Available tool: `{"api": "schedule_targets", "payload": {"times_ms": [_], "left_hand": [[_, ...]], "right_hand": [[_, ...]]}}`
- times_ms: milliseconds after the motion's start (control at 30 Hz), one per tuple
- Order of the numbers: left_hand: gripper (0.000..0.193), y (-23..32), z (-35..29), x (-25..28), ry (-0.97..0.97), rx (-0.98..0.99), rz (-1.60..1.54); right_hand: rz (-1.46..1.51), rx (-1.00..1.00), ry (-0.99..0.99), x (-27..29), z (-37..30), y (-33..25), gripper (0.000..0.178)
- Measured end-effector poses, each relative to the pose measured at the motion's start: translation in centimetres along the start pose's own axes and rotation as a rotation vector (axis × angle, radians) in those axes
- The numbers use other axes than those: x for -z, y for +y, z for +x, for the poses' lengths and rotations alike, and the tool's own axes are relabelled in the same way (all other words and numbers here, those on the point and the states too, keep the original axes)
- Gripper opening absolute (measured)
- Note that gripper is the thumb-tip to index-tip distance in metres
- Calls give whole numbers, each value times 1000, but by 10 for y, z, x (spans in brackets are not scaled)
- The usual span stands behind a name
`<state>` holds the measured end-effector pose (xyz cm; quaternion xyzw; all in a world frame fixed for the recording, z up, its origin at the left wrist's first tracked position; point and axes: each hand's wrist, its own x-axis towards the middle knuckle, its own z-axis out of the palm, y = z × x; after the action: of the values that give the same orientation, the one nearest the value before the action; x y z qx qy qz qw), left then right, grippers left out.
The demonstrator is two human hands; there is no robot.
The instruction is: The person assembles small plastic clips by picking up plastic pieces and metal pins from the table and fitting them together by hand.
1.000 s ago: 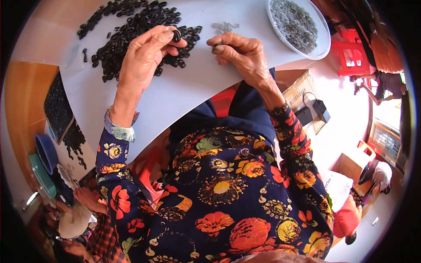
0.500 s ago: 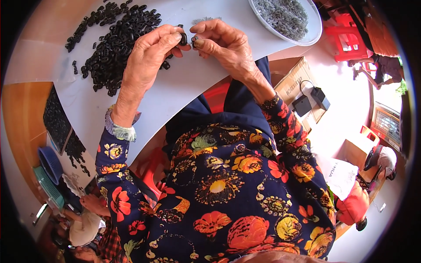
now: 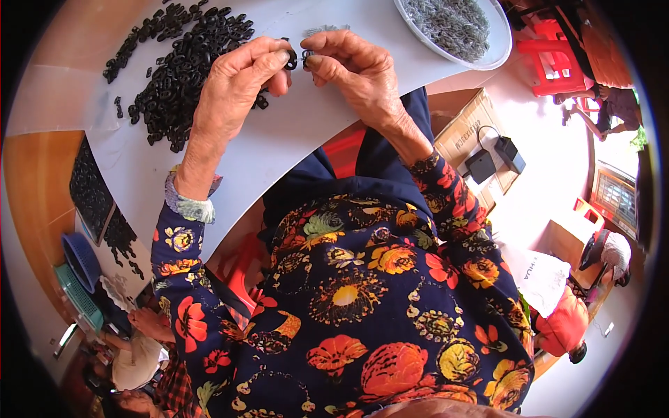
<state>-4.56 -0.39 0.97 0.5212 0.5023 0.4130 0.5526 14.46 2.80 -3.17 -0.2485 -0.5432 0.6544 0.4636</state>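
Over the table's near edge both my hands are raised close together, fingertips facing. Thumb and fingers of my left hand [image 3: 247, 70] pinch a small black oval plastic part [image 3: 291, 60]. A second small black part [image 3: 306, 58] is pinched in my right hand [image 3: 355, 66]; a narrow gap separates the two pieces. Beside and behind my left hand lies a pile of similar black plastic parts [image 3: 178, 87]. Beyond my right fingertips is a little heap of thin grey pieces [image 3: 326, 30], too small to make out.
At the far right of the white table [image 3: 279, 150] stands a round white tray [image 3: 503, 52] full of grey metal-looking pieces. A cardboard box [image 3: 463, 129] with a black device [image 3: 481, 167] is at right. Blue [image 3: 80, 261] and green baskets [image 3: 77, 296] stand at left. Other people sit nearby.
Both hands stay in nearly the same place. My right hand has shifted up slightly, and the black parts have turned a little between the fingers.
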Motion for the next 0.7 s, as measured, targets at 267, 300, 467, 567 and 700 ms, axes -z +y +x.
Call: {"api": "schedule_targets", "payload": {"times_ms": [267, 300, 467, 567, 700], "left_hand": [[27, 4, -6, -20, 91, 110, -354], [27, 2, -6, -20, 96, 109, -357], [26, 2, -9, -14, 86, 108, -225], [25, 1, -7, -14, 113, 41, -273], [25, -3, -7, -16, 99, -55, -31]], "right_hand": [[79, 2, -32, -2, -1, -3, 10], [88, -2, -39, -1, -1, -3, 10], [66, -20, -70, 0, -3, -5, 7], [88, -12, -112, 4, -2, -5, 17], [82, -63, -69, 2, -1, -9, 22]]}}
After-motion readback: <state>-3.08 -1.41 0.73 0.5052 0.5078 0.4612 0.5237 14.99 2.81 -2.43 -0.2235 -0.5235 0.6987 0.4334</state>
